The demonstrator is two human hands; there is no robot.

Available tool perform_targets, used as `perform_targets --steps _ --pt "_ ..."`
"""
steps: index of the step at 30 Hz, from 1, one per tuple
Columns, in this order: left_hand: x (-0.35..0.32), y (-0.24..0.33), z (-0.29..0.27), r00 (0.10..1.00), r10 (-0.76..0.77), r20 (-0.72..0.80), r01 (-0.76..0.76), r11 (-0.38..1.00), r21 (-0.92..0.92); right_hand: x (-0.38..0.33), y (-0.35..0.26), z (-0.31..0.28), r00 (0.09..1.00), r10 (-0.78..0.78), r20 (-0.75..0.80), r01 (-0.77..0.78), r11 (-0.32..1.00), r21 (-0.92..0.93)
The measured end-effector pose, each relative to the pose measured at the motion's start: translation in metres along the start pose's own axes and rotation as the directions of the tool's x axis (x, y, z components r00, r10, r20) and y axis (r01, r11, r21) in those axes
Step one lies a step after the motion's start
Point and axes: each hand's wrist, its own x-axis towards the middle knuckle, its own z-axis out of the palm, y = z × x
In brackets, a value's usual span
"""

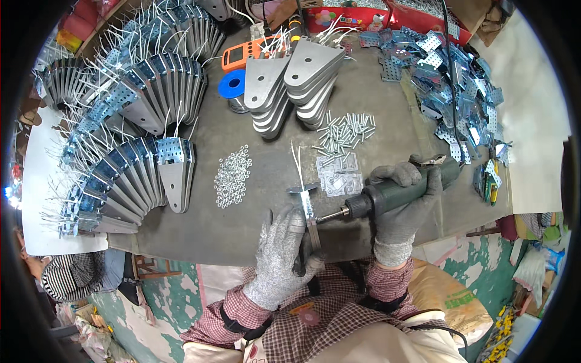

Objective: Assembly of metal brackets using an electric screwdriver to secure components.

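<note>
My left hand [279,253], in a grey knit glove, grips a metal plate assembly [308,209] standing on edge near the table's front edge, with a white cable tie sticking up from it. My right hand [404,199], also gloved, is wrapped around a dark green power screwdriver [396,192]. Its bit points left and touches the side of the plate assembly. Just behind the assembly lie a few small flat metal pieces [339,175], a loose pile of screws [345,132] and a patch of small washers [233,175].
Two fanned stacks of grey rounded-triangle plates [290,85] stand at the table's middle back. Rows of finished assemblies with cable ties [130,121] curve along the left. Perforated zinc brackets [454,78] heap at the right. An orange meter [245,54] and blue spool [233,85] sit behind.
</note>
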Motion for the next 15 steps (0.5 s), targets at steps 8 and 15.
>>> perform_targets --steps 8,15 --pt "0.001 0.0 0.001 0.999 0.036 0.002 -0.036 0.999 0.01 0.0 0.0 0.002 1.0 0.0 -0.007 0.0 0.999 0.035" --pt "0.01 0.006 -0.01 0.999 0.033 0.018 -0.035 0.993 0.109 0.001 0.0 -0.002 1.0 0.005 0.021 -0.005 1.0 0.0"
